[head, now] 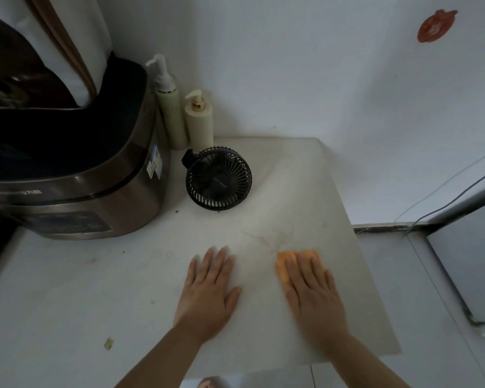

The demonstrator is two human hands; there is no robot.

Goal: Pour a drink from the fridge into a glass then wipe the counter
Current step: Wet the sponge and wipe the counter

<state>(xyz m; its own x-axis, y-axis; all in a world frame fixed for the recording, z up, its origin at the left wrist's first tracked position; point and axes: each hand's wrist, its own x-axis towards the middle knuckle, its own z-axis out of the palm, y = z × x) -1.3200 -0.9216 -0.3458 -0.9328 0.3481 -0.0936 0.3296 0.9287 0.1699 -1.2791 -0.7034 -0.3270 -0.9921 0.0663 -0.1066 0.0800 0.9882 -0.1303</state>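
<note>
While pressed flat beneath the right hand [313, 292], lies on the pale counter [67, 289] near its right edge: an orange cloth [284, 266], showing only past the fingertips and along the thumb side, the rest hidden under the palm. Well apart from the left hand [207, 289], with bare counter between. Looks soft and folded, bright orange, edges slightly blurred. Right hand spread open, fingers straight and close together, palm down on the cloth, not gripping it. Left hand likewise open and flat, fingers a little splayed, palm resting directly on the counter, holding nothing. Faint dark hairline marks on the surface just beyond the cloth; a small yellowish scrap [109, 343] nearer the front left. Farther back, a small black fan [218, 179] facing upward, two cream pump bottles [199, 121] against the wall, and a bronze-coloured rice cooker [76, 175] with its lid open at the left. Red sticker [436, 26] high on the white wall at the right.
</note>
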